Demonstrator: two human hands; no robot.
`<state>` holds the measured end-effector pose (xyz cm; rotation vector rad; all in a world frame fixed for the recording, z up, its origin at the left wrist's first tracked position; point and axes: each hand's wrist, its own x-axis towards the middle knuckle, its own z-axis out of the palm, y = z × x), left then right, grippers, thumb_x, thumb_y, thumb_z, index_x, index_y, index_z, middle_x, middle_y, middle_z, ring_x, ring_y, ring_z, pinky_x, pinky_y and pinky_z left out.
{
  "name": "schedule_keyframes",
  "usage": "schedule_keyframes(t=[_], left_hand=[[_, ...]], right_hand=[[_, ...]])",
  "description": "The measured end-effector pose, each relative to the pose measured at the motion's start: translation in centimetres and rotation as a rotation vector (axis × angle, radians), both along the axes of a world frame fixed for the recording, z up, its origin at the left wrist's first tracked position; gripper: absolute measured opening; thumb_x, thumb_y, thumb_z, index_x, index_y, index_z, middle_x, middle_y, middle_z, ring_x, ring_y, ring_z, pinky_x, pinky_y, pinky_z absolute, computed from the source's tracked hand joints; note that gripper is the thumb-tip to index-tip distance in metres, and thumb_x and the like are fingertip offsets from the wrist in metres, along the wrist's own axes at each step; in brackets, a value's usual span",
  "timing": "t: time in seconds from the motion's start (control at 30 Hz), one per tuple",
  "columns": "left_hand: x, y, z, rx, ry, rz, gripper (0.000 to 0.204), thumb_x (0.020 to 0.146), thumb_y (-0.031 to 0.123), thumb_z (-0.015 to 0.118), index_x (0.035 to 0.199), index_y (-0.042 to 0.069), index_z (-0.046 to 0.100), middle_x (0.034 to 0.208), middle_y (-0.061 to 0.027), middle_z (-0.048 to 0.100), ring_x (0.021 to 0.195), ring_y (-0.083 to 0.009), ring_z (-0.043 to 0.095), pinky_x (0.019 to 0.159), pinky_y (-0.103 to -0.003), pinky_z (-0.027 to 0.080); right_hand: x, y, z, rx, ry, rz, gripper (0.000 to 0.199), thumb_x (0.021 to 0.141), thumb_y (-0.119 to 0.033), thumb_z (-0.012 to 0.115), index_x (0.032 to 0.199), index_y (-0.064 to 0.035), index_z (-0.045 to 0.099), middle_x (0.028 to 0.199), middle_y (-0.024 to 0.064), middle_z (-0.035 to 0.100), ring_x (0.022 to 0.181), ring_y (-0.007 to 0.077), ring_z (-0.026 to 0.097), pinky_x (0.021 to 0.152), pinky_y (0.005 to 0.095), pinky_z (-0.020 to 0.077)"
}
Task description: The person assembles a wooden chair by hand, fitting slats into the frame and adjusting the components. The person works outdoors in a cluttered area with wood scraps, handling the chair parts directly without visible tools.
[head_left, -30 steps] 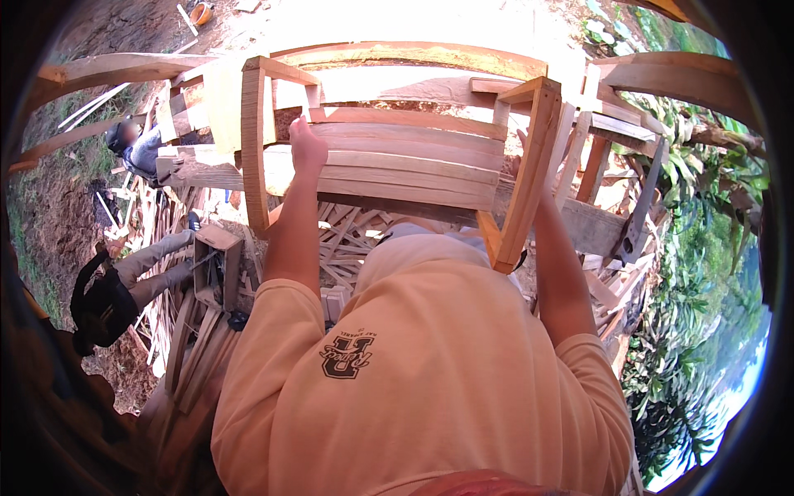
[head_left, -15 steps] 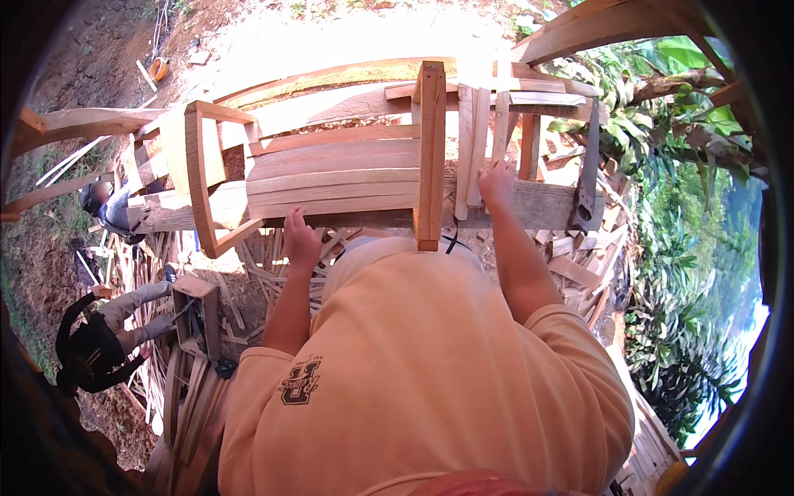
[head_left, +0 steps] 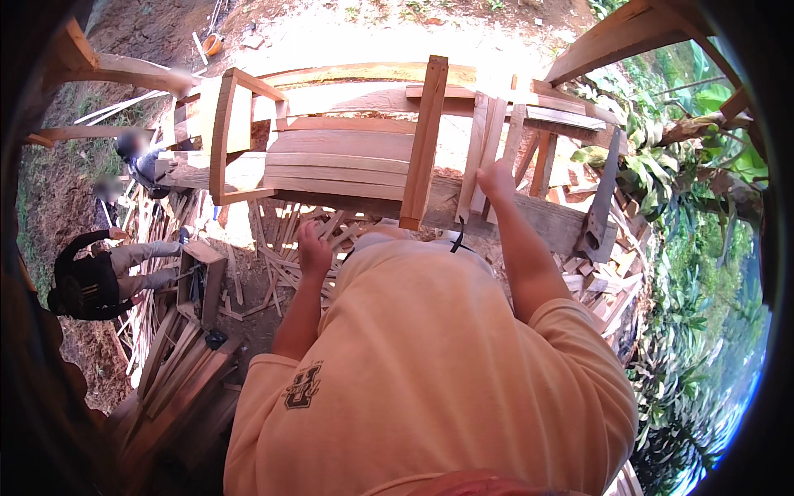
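Observation:
My right hand (head_left: pixel 498 183) is closed on the near end of a wooden slat (head_left: pixel 514 132), at the right part of the workbench. Two more pale slats (head_left: pixel 483 149) lie beside it, to its left. My left hand (head_left: pixel 314 250) hangs just off the bench's near edge, fingers loosely bent and apart, with nothing visible in it. Between my hands, a thick wooden post (head_left: pixel 425 145) lies across the bench. To its left is a wooden frame (head_left: pixel 219 145) with several flat boards (head_left: pixel 339 157) fitted side by side.
A handsaw (head_left: pixel 602 198) lies on the bench's right end, over the plank (head_left: pixel 546 221). Wood offcuts (head_left: pixel 608 285) cover the ground nearby. At the left, a person in black (head_left: pixel 87 277) is beside a wooden box (head_left: pixel 203 256); other people stand farther back.
My left hand has drawn back from the boards' near edge. My right hand stays at the slats. The whole view has shifted and tilted a little.

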<state>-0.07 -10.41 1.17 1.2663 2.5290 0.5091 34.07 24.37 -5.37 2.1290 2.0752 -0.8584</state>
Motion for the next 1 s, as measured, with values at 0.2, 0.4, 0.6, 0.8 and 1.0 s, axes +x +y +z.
schedule_keyframes(t=[0.2, 0.4, 0.6, 0.8, 1.0], left_hand=[[2.7, -3.2, -0.3, -0.018, -0.034, 0.115, 0.046, 0.082, -0.002, 0.053, 0.128, -0.001, 0.052, 0.134, -0.0224, 0.051, 0.129, -0.0418, 0.048, 0.11, -0.048, 0.04], [2.8, -4.9, -3.6, -0.009, -0.042, 0.243, 0.044, 0.081, 0.0, 0.053, 0.126, -0.001, 0.053, 0.131, -0.0218, 0.051, 0.127, -0.0419, 0.049, 0.109, -0.048, 0.041], [2.8, -1.3, -3.8, 0.007, -0.089, 0.219, 0.045, 0.081, 0.001, 0.054, 0.126, -0.001, 0.051, 0.13, -0.0222, 0.051, 0.125, -0.0422, 0.049, 0.107, -0.048, 0.042], [2.6, -1.1, -3.0, -0.018, -0.159, 0.157, 0.046, 0.082, 0.004, 0.057, 0.128, 0.001, 0.051, 0.129, -0.023, 0.052, 0.123, -0.0429, 0.051, 0.106, -0.049, 0.043], [1.1, -4.5, -1.8, -0.1, -0.208, 0.264, 0.046, 0.083, 0.005, 0.06, 0.128, -0.001, 0.052, 0.128, -0.0229, 0.054, 0.124, -0.0421, 0.051, 0.107, -0.048, 0.042]], right_hand=[[4.0, 0.1, 2.3, 0.005, 0.092, -0.027, 0.043, 0.08, -0.039, 0.078, 0.097, -0.0005, 0.069, 0.093, 0.0191, 0.072, 0.094, 0.0361, 0.07, 0.083, 0.0434, 0.0546], [15.6, -5.9, 3.8, -0.048, 0.141, 0.157, 0.028, 0.077, -0.013, 0.079, 0.098, -0.0011, 0.065, 0.09, 0.0181, 0.07, 0.089, 0.0363, 0.068, 0.08, 0.0434, 0.0531], [16.0, -9.3, 12.1, 0.038, 0.041, 0.436, 0.03, 0.081, -0.003, 0.069, 0.11, -0.0043, 0.059, 0.113, 0.0148, 0.063, 0.109, 0.0388, 0.059, 0.087, 0.0487, 0.0511], [1.9, -3.4, 11.5, 0.162, 0.041, 0.63, 0.031, 0.084, -0.003, 0.065, 0.114, -0.0038, 0.057, 0.116, 0.0143, 0.06, 0.111, 0.0377, 0.057, 0.089, 0.0478, 0.0529], [-13.6, 3.0, 5.3, 0.314, -0.019, 0.874, 0.026, 0.086, -0.005, 0.062, 0.112, -0.0035, 0.061, 0.115, 0.0127, 0.061, 0.108, 0.0328, 0.06, 0.086, 0.0433, 0.0552]])
